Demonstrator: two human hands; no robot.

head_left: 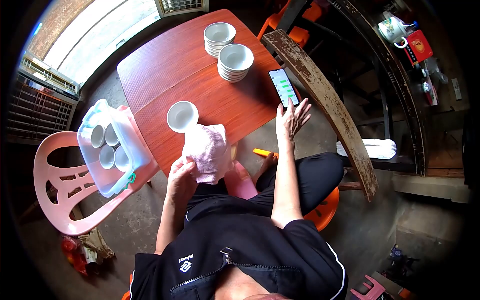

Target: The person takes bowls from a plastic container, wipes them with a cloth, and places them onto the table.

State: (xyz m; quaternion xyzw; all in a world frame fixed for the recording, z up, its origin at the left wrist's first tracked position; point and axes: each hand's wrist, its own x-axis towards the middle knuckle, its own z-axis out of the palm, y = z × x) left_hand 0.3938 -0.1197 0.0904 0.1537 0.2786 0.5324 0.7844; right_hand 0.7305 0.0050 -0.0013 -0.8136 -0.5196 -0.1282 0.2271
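A pink cloth (206, 152) hangs bunched at the near edge of the table (160, 90), and whatever may be inside its folds is hidden. The left hand (181, 177) has its fingers closed on the cloth's lower left side; some of the fingertips are lost behind the fabric. The cloth also overlaps the rim of a single bowl (182, 116), so whether the two touch is hard to tell. The right hand (294, 119), fingers spread and gripping nothing, covers the lower end of a phone (283, 87); the text on its screen is too small to read, and contact is uncertain.

The phone lies at the table's right corner, close beside a worn wooden plank (322, 100), which leaves that side tight. Two bowl stacks (234, 62) stand toward the far end, the front one partly hiding the other. A wide stretch of tabletop separates them from the single bowl. Left of the table, a tub (96, 172) of white crockery sits on a pink chair (42, 175).
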